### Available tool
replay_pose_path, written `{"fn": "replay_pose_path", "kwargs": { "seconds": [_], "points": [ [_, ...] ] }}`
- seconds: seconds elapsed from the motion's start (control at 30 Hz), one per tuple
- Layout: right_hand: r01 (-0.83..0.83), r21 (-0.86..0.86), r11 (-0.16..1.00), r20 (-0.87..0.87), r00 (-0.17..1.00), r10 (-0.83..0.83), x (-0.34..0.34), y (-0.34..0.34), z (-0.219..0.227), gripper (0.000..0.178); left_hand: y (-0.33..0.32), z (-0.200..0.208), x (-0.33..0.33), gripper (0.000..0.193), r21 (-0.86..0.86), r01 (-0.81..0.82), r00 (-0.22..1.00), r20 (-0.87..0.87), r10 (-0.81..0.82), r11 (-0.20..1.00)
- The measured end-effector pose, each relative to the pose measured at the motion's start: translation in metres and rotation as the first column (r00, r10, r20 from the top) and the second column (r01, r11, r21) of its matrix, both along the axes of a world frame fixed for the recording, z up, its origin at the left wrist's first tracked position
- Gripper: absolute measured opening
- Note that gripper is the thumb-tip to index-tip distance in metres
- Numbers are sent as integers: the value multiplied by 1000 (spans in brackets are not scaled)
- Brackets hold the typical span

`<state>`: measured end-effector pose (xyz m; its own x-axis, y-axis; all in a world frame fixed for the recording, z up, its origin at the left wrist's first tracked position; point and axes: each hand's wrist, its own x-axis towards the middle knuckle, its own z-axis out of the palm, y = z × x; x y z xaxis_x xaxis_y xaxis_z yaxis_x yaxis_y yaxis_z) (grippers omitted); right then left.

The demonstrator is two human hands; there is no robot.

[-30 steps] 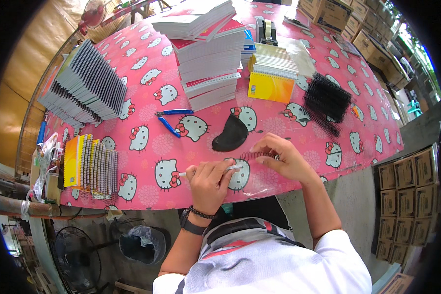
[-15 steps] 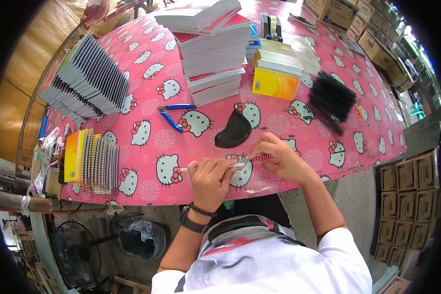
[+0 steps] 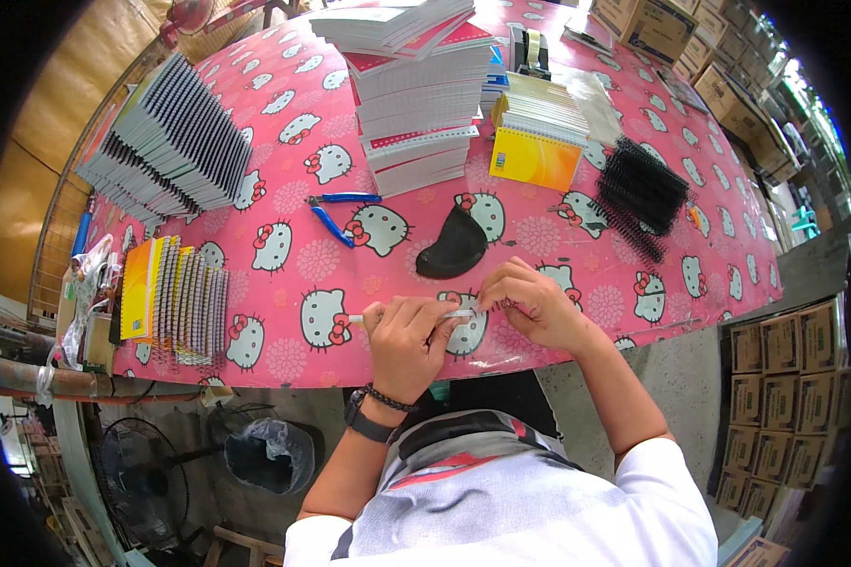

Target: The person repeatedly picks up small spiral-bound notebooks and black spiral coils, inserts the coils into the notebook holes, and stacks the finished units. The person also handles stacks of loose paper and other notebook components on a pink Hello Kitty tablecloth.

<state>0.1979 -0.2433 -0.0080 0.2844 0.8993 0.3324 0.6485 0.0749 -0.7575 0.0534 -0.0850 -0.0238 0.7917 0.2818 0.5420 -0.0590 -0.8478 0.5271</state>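
My left hand (image 3: 407, 340) is closed around a thin white notepad (image 3: 462, 314), seen nearly edge-on; one end sticks out past the fingers on each side. At its right end, my right hand (image 3: 531, 304) pinches a thin dark spiral coil (image 3: 507, 304), mostly hidden by the fingers. Both hands are just above the near edge of the pink table. Beyond them lies a black curved pad (image 3: 452, 244), and to its left a pair of blue-handled cutters (image 3: 334, 219). A heap of black spiral coils (image 3: 641, 198) rests further right.
A tall stack of hole-punched pads (image 3: 416, 109) stands at the back, beside yellow-covered pads (image 3: 537, 159) and a tape dispenser (image 3: 529, 52). Spiral-bound books (image 3: 175, 137) and yellow spiral notebooks (image 3: 172, 300) sit at left. Cartons (image 3: 785, 397), a fan (image 3: 147, 482) and a bin (image 3: 269, 458) surround the table (image 3: 369, 274).
My right hand has shifted slightly, and the coil that showed between its fingers is now mostly covered. The left hand keeps its hold on the notepad; the view has moved a little.
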Motion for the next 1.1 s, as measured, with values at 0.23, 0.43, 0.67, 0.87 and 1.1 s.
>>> {"fn": "replay_pose_path", "kwargs": {
  "seconds": [0.23, 0.43, 0.67, 0.87, 1.1],
  "points": [
    [76, -76, 994, -140, 986, -86, -6, -4, -1, 40, -3, 5, -3, 27, 25, 11, 1000, -28, -10, 1000],
    [56, -374, 926, -359, 912, -201, -17, 4, 26, 48, -11, -1, -4, 32, 101, 117, 983, -154, -100, 988],
    [233, -42, 971, 276, 937, -213, 47, 36, -3, 58, -11, 13, -2, 19, 146, 152, 981, -141, -132, 978],
    [320, -237, 918, 479, 860, -176, 38, 65, -32, 76, -7, -2, -4, 15, 131, 152, 977, -172, -128, 980],
    [316, -182, 931, 425, 879, -215, 32, 52, -27, 71, -5, -2, -4, 16, 152, 164, 978, -156, -140, 975]
  ]
}}
